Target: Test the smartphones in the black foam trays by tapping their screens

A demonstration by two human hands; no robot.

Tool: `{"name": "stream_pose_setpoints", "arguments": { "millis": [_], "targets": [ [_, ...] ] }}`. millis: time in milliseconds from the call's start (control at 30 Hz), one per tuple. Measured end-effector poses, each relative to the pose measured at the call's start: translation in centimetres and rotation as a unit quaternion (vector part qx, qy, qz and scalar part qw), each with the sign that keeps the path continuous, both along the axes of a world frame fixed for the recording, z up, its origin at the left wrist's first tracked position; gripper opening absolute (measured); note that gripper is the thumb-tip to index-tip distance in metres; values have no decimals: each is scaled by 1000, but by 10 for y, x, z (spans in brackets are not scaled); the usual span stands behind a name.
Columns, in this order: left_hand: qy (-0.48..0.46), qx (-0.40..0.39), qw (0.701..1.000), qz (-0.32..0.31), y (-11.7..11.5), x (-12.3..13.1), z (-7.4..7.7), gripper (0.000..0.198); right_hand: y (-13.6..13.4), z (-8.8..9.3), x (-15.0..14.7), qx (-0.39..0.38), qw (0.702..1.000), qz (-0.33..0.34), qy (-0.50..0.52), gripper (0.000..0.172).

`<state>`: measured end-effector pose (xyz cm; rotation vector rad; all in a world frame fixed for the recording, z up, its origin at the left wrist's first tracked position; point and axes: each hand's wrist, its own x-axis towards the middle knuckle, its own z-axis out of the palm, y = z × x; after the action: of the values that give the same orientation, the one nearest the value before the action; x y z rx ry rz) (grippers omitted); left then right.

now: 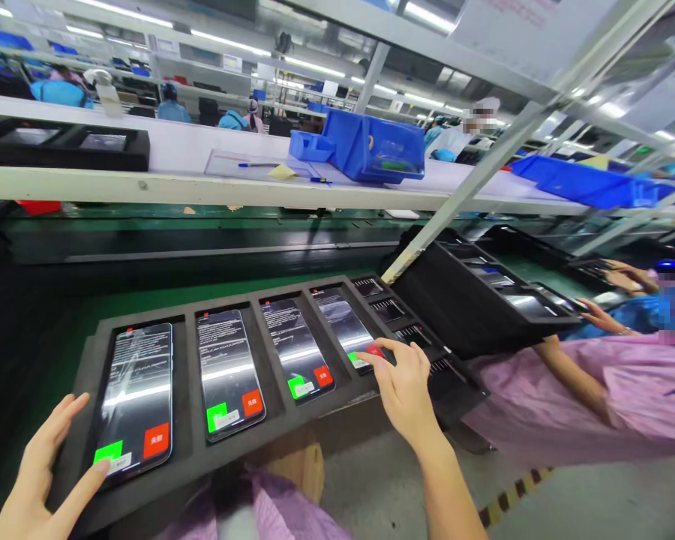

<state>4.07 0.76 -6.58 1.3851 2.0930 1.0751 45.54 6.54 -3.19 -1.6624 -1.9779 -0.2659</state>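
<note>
1. Locate the phones. I see four seated in the slots of a black foam tray (190, 390): leftmost phone (140, 390), second phone (230, 367), third phone (293, 341) and fourth phone (337, 319).
2. Read the displays. All four are lit with lines of text above a green button and a red button (156, 440).
3. Assess progress. Loading of these four slots appears complete. No phone shows a different screen, so I judge this screen unanswered on all four.
4. Check the left hand (39, 472). Its thumb is at the leftmost phone's green button; its fingers spread outside the tray's left end. It is not clenched; I cannot tell whether it bears on the tray.
5. Check the right hand (402, 390). Its thumb and bent forefinger are at the lower end of the fourth phone, near both buttons. It grasps nothing; I cannot confirm contact.
6. Note the remainder. The second and third phones have no hand at them.
7. Survey outward. A green belt (146, 296) runs behind the tray; beyond it, a white shelf (259, 190) carries a blue bin (343, 142). At right, a co-worker's hand (601, 319) is at another tray (532, 330).
</note>
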Motion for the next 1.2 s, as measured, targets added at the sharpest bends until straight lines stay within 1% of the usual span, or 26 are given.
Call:
{"name": "stream_pose_setpoints", "arguments": {
  "millis": [33, 100, 167, 200, 267, 333, 400, 467, 533, 600, 667, 733, 833, 933, 1033, 1100, 1200],
  "targets": [
    [-31, -13, 999, 0, 0, -1, 1, 71, -2, 1, -7, 7, 1000, 21, 0, 44],
    [-73, -32, 997, 2, 0, -1, 3, 72, -6, 2, -24, -18, 996, 83, -9, 42],
    [-69, -23, 997, 7, -1, 4, 8, 65, -9, 4, -40, -75, 987, 141, -23, 38],
    [-63, -10, 998, 6, -2, 7, 11, 61, -11, 4, -47, -103, 982, 159, -29, 37],
    [-54, 14, 998, 2, -3, 15, 15, 53, -12, 5, -57, -133, 976, 170, -31, 35],
    [-47, 26, 998, -9, -3, 21, 19, 48, -12, 6, -66, -124, 978, 166, -24, 36],
    [-38, 32, 999, -18, -4, 24, 22, 44, -11, 6, -79, -95, 977, 189, -24, 36],
    [-30, 41, 998, -21, -5, 26, 24, 41, -12, 7, -97, -81, 964, 249, -42, 33],
    [-28, 52, 998, -22, -7, 26, 26, 40, -12, 8, -117, -87, 943, 315, -68, 31],
    [-26, 58, 997, -38, -7, 22, 28, 39, -10, 10, -135, -94, 930, 346, -75, 28],
    [-4, 53, 996, -68, -6, 15, 30, 42, -4, 12, -145, -95, 929, 353, -56, 28],
    [40, 48, 994, -89, -1, 7, 32, 47, 7, 15, -148, -101, 929, 353, -39, 31],
    [114, 41, 988, -95, 11, -2, 38, 54, 29, 20, -143, -109, 934, 337, -44, 38],
    [189, 18, 974, -120, 25, -3, 46, 59, 50, 24, -141, -121, 940, 312, -69, 41],
    [252, -18, 956, -147, 34, 0, 50, 55, 64, 23, -143, -136, 943, 290, -93, 41],
    [269, -34, 952, -141, 35, 3, 51, 51, 69, 20, -146, -146, 942, 280, -111, 42],
    [262, -38, 955, -131, 35, 4, 50, 50, 72, 19, -149, -161, 940, 272, -128, 42]
  ]
}}
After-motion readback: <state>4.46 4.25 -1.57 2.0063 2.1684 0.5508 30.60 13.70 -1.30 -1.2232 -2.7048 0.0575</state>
